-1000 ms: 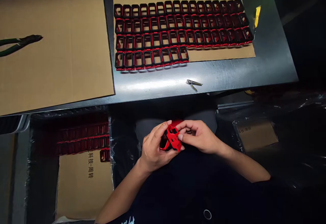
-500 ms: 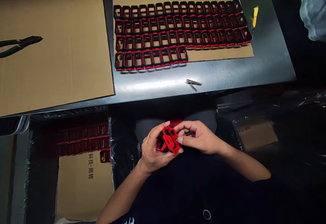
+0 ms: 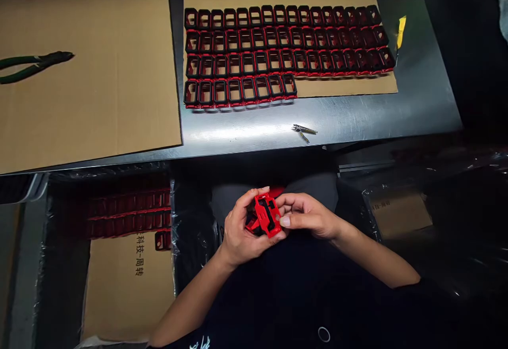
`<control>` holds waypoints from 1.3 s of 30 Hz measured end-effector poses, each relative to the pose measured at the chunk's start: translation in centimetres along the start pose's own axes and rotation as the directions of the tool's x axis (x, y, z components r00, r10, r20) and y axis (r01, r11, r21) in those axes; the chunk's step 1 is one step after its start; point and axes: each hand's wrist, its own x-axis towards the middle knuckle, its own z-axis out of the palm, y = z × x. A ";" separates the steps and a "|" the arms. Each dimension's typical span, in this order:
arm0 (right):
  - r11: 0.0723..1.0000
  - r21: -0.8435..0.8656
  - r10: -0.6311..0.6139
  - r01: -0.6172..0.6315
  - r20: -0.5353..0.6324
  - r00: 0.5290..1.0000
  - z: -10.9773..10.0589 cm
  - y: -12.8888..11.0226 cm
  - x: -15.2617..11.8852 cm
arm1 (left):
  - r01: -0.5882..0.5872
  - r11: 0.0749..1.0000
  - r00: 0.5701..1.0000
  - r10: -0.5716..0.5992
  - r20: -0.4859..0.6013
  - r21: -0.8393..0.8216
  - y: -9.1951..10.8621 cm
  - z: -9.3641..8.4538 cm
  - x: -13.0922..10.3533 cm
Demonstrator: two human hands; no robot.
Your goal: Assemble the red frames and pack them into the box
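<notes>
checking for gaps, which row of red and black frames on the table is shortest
The bottom row in view; the other three rows extend farther right.

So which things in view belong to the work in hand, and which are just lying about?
Part of the work, seemingly:
red-and-black part, in left hand, right hand at its edge
similar parts on the table
more, lower left

Seemingly idle:
green-handled pliers
small metal tool
yellow strip

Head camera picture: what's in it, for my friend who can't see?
The left hand holds a red and black part, with the right hand at its edge. Rows of red-black frames stand on cardboard on the metal table; green pliers lie at left.
</notes>
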 end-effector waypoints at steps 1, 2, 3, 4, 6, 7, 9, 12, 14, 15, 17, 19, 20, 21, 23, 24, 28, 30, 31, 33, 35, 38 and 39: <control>1.000 0.008 -0.001 0.001 0.008 1.000 0.0 0.0 0.0 | 0.006 1.000 1.000 -0.006 0.000 -0.009 0.0 0.0 0.0; 1.000 0.019 -0.002 0.002 0.018 1.000 0.0 0.1 0.1 | 0.013 1.000 1.000 -0.013 0.001 -0.015 0.0 0.0 0.0; 0.999 0.034 -0.002 0.001 0.030 1.000 0.0 0.1 0.1 | 0.023 0.999 1.000 -0.023 0.002 -0.023 0.0 0.0 0.0; 0.999 0.050 -0.001 -0.001 0.041 0.999 0.0 0.2 0.2 | 0.032 0.999 0.999 -0.032 0.004 -0.033 0.0 0.0 -0.1; 0.996 0.083 0.004 -0.008 0.054 0.999 0.0 0.3 0.3 | 0.048 0.997 0.999 -0.047 0.012 -0.061 0.1 0.1 -0.1; 0.995 0.098 0.010 -0.016 0.057 0.998 0.0 0.4 0.4 | 0.055 0.996 0.998 -0.054 0.017 -0.076 0.1 0.1 -0.1; 0.992 0.125 0.028 -0.035 0.060 0.998 0.0 0.5 0.4 | 0.066 0.993 0.998 -0.064 0.024 -0.093 0.1 0.1 0.0; 0.983 0.177 0.044 -0.055 0.064 0.997 0.1 0.6 0.5 | 0.064 0.994 0.998 -0.062 0.027 -0.085 0.1 0.1 0.1; 0.979 0.198 0.045 -0.055 0.056 0.997 0.2 0.6 0.6 | 0.059 0.996 0.998 -0.057 0.029 -0.066 0.1 0.1 0.2; 0.978 0.202 0.045 -0.055 0.052 0.998 0.2 0.6 0.6 | 0.057 0.997 0.998 -0.055 0.031 -0.057 0.1 0.0 0.2; 0.977 0.204 0.049 -0.058 0.047 0.998 0.2 0.5 0.6 | 0.053 0.998 0.998 -0.051 0.038 -0.043 0.0 -0.1 0.2; 0.977 0.204 0.056 -0.064 0.043 0.998 0.2 0.4 0.7 | 0.050 0.998 0.998 -0.049 0.045 -0.035 -0.1 -0.2 0.2; 0.977 0.203 0.058 -0.065 0.039 0.998 0.2 0.4 0.7 | 0.049 0.998 0.998 -0.048 0.048 -0.033 -0.2 -0.2 0.1; 0.978 0.200 0.057 -0.063 0.034 0.998 0.1 0.3 0.8 | 0.050 0.998 0.998 -0.048 0.047 -0.032 -0.3 -0.2 0.0; 0.980 0.191 0.052 -0.056 0.024 0.998 0.2 0.3 0.8 | 0.053 0.998 0.998 -0.051 0.043 -0.029 -0.4 -0.3 -0.1; 0.982 0.185 0.047 -0.049 0.015 0.999 0.2 0.3 0.8 | 0.054 0.998 0.998 -0.052 0.043 -0.028 -0.5 -0.3 -0.1; 0.994 0.106 -0.008 0.017 -0.092 0.996 0.2 0.1 0.7 | 0.052 0.999 0.996 -0.053 0.069 0.011 -1.0 -0.6 0.1; 0.999 0.028 -0.037 0.041 -0.132 0.991 0.2 0.0 0.7 | 0.033 0.999 0.998 -0.035 0.060 0.040 -1.3 -0.7 0.3; 0.999 -0.007 -0.037 0.037 -0.125 0.991 0.1 -0.1 0.8 | 0.018 0.999 0.999 -0.019 0.042 0.038 -1.4 -0.7 0.3; 0.999 -0.052 -0.001 -0.002 -0.068 0.998 0.2 -0.2 0.9 | -0.008 1.000 1.000 0.007 -0.005 -0.026 -1.2 -0.5 0.3; 0.995 -0.079 0.054 -0.054 0.002 0.999 0.6 -0.5 1.1 | 0.011 0.988 0.999 -0.017 -0.035 -0.155 -0.8 -0.1 0.0; 0.983 -0.150 0.120 -0.109 0.069 0.990 1.2 -1.0 1.8 | 0.116 0.935 0.990 -0.134 -0.032 -0.335 -0.5 -0.3 -0.4; 0.977 -0.178 0.137 -0.122 0.077 0.988 1.3 -1.1 2.1 | 0.158 0.921 0.981 -0.188 -0.052 -0.356 -0.7 -1.0 -0.7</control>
